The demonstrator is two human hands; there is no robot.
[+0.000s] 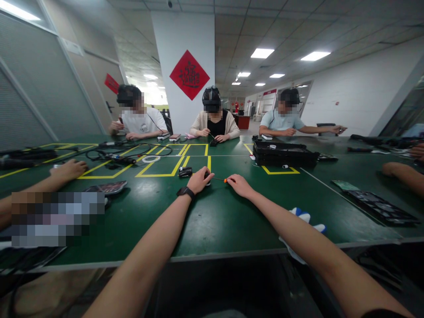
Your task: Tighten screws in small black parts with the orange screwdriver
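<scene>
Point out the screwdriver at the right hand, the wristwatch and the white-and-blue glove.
Screwdriver (225, 180): head view, on its orange part.
Wristwatch (189, 192): head view, on its black strap.
Glove (304, 217): head view, on one of its fingers.

Office-like workshop, shared green worktable (218, 225)

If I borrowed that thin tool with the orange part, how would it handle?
The tool probably feels stiff: its shaft runs straight toward the left hand. Slender, it looks light and might roll, though the right hand hides one end.
</scene>
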